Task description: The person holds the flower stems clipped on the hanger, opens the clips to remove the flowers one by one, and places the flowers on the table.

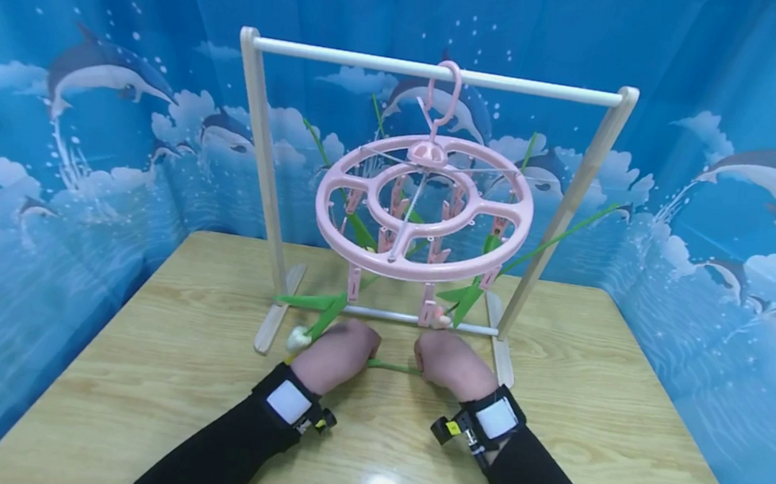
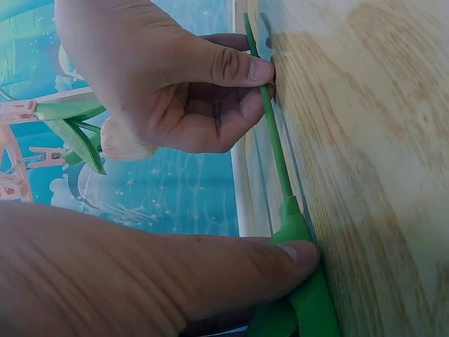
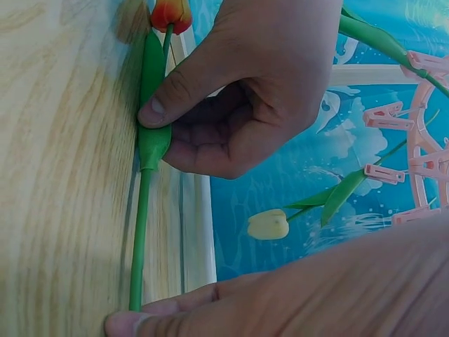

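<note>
Close over the table, both hands hold one artificial tulip with a green stem (image 1: 394, 366) lying sideways between them. My left hand (image 1: 339, 352) pinches the base of its green leaves (image 2: 309, 295). Near the stem's far end, the thumb and fingers of my right hand (image 1: 453, 361) grip it. The red-orange flower head (image 3: 172, 15) shows past the left hand in the right wrist view. Above hangs a round pink clip hanger (image 1: 421, 270), its clips holding other tulips. A white tulip (image 1: 298, 338) droops beside the left hand, a pale pink one (image 1: 440, 320) behind the right.
A rack with a white top bar (image 1: 351, 58) and wooden legs stands behind the hands and carries the hanger. Its feet (image 1: 270, 328) rest on the wood-grain table (image 1: 129, 372). A blue dolphin-print curtain (image 1: 81, 159) surrounds the table's back and sides.
</note>
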The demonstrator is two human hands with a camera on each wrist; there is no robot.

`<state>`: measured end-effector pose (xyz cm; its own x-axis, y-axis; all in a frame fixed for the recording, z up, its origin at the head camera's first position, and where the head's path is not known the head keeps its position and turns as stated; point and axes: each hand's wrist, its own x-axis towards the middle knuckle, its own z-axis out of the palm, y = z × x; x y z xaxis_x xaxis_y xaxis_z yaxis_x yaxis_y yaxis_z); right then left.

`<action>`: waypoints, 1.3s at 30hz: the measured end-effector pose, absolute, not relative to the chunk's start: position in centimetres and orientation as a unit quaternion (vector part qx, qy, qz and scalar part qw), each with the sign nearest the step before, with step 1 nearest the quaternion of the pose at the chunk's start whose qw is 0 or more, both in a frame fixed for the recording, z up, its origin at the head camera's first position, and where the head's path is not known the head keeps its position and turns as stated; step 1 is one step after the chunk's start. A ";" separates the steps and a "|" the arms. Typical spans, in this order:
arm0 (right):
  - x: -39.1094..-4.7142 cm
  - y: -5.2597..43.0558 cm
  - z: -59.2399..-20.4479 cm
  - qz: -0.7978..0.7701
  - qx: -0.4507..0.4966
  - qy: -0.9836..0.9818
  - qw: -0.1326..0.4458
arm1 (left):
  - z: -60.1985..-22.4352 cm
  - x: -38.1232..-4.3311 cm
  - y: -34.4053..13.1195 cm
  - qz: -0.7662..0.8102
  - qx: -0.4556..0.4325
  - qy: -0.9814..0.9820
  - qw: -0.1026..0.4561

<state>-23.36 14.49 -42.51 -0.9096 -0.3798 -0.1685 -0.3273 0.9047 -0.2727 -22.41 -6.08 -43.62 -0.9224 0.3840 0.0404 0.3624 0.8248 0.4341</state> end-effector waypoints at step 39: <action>-23.1 14.5 -42.1 -0.118 -0.172 0.972 0.112 | -42.6 -22.0 -5.2 0.049 0.243 0.969 0.010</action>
